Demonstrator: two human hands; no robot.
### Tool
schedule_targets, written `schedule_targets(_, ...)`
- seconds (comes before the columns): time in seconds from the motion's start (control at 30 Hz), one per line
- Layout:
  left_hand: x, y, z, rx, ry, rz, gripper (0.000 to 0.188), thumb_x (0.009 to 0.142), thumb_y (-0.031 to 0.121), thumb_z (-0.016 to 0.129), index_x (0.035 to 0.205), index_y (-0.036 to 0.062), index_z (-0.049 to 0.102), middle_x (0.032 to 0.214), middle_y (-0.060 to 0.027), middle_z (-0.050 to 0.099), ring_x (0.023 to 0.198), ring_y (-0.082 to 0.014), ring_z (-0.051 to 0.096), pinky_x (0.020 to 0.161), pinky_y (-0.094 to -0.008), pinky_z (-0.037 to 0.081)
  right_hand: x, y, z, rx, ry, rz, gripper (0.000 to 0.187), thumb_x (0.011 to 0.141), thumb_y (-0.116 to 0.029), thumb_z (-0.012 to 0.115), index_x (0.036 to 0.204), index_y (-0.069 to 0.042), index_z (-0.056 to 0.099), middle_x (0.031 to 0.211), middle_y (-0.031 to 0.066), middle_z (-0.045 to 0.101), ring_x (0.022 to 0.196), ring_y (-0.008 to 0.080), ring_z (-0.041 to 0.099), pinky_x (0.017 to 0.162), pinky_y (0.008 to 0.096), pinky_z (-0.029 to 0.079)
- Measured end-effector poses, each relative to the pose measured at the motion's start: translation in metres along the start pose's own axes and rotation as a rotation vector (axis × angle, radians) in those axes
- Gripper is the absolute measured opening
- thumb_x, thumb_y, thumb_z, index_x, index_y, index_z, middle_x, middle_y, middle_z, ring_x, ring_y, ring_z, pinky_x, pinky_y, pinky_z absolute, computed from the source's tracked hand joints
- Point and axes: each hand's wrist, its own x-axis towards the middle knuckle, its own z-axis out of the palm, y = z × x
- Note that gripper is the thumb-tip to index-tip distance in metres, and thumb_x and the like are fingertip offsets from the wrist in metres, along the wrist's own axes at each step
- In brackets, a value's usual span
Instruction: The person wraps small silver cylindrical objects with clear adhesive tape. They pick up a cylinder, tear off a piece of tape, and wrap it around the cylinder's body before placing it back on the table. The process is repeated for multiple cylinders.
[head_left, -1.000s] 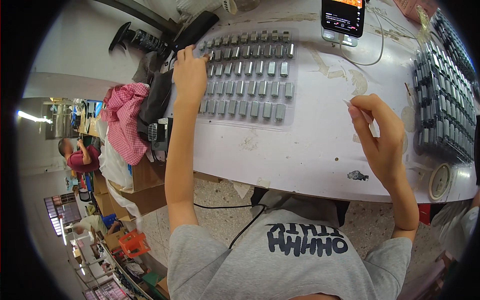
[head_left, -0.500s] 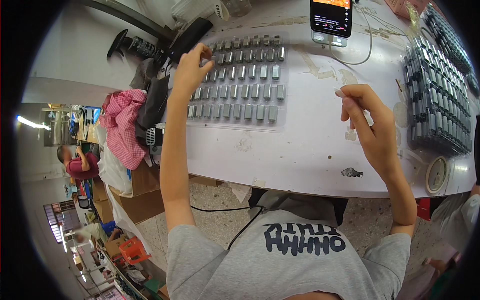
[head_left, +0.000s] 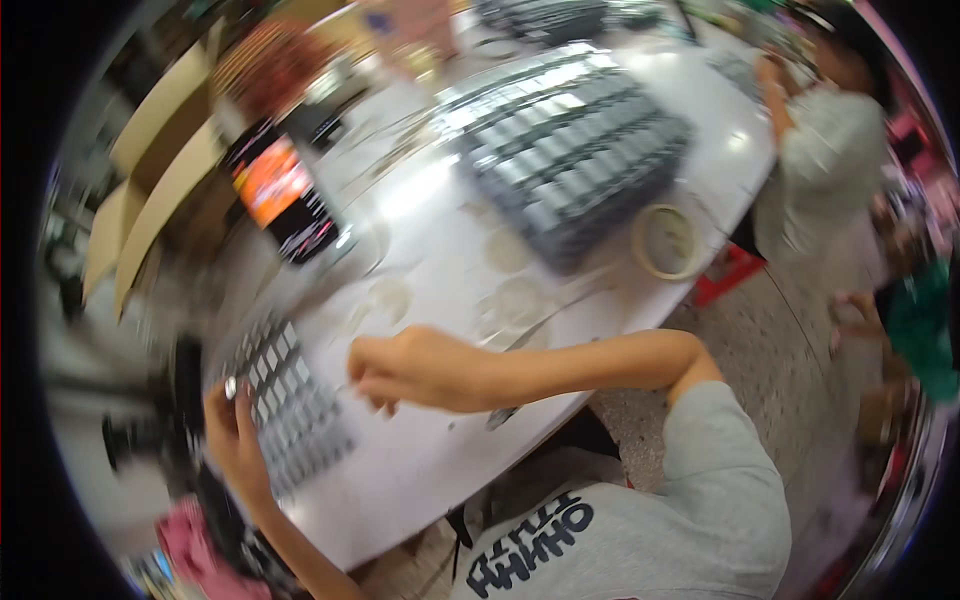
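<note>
My left hand (head_left: 236, 436) is beside the left edge of a clear plastic tray (head_left: 345, 440) holding rows of small silver metal blocks (head_left: 283, 375). Its thumb and fingers pinch a small shiny silver block (head_left: 231, 387), which looks like those in the tray. To the right of the tray, my right hand (head_left: 425, 370) hovers over the white table with its fingers curled together. Motion smears it, and whatever it may hold is hidden.
A phone (head_left: 285, 190) with a lit screen stands on the white table (head_left: 400, 290). Beyond my right hand is a stack of filled trays (head_left: 575, 150), with a tape roll (head_left: 667, 242) beside it. Another person (head_left: 825, 150) sits at the far right. An open cardboard box (head_left: 165, 200) is at left.
The view has swung right, bringing the tray stack and another person in. My left hand now shows a silver block between its fingers. My right hand has come closer to the tray.
</note>
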Motion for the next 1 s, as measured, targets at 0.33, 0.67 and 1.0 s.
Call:
schedule_targets(0.33, -0.027, 0.076, 0.100, -0.497, -0.291, -0.019, 0.030, 0.088, 0.006, 0.048, 0.117, -0.0007, 0.043, 0.092, -0.0115, 0.055, 0.072, -0.0130, 0.058, 0.057, -0.0201, 0.046, -0.011, 0.003, -0.019, 0.242, -0.015, -0.033, 0.019, 0.085, -0.017, 0.052, 0.080, 0.001, 0.050, 0.062, 0.0077, 0.058, 0.056, 0.0144, 0.054, 0.052, 0.0268, 0.043)
schedule_targets(0.67, -0.038, 0.080, 0.097, -0.500, -0.278, 0.023, 0.039, 0.083, 0.010, 0.059, 0.117, -0.0018, 0.045, 0.098, -0.0104, 0.054, 0.089, -0.0144, 0.057, 0.072, -0.0237, 0.050, -0.010, 0.005, -0.021, 0.312, -0.090, -0.056, 0.019, 0.083, -0.016, 0.053, 0.076, 0.001, 0.048, 0.065, 0.0072, 0.055, 0.056, 0.0134, 0.051, 0.052, 0.0269, 0.041)
schedule_targets(1.0, -0.047, 0.069, 0.093, -0.439, -0.210, 0.159, 0.046, 0.071, 0.005, 0.072, 0.111, -0.0019, 0.051, 0.103, -0.0089, 0.053, 0.088, -0.0154, 0.053, 0.074, -0.0272, 0.048, -0.006, 0.001, -0.024, 0.436, -0.253, 0.086, 0.016, 0.085, -0.016, 0.058, 0.080, -0.001, 0.056, 0.062, 0.0010, 0.053, 0.056, 0.0054, 0.047, 0.049, 0.0201, 0.036)
